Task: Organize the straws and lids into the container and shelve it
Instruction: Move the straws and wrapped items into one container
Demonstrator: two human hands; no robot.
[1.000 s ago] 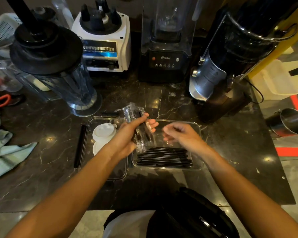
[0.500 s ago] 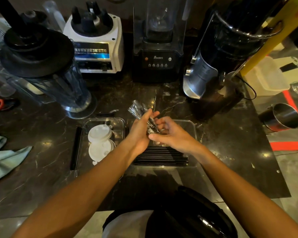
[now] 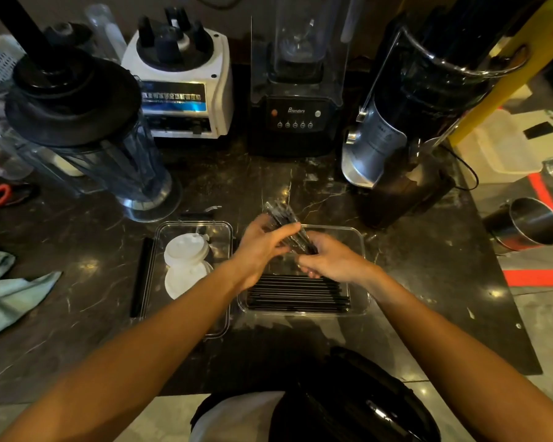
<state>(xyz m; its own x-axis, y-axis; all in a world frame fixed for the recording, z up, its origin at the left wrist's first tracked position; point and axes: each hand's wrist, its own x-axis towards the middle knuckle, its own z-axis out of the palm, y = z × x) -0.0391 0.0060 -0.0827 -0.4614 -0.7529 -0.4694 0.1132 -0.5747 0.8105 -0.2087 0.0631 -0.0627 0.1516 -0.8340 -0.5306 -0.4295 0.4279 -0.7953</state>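
Both hands are working a clear wrapper (image 3: 288,229) of black straws right above the container (image 3: 363,266) in the middle of the frame, so I guess anything that slides out drops straight onto the straws (image 3: 297,291) already lined up flat along its near side. The left hand (image 3: 262,247) has its fingers wrapped around the upper part of the wrapper, which sticks out tilted toward the top of the frame. The right hand (image 3: 329,260) is pinching the lower end, looks like it's pulling straws out, though what's inside the grip is hidden. The white lids (image 3: 186,263) sit stacked in the tray (image 3: 224,226) just to the left.

Compared to a second ago, the right hand was open and apart from the wrapper; now it's closed on it, and the hands are touching.
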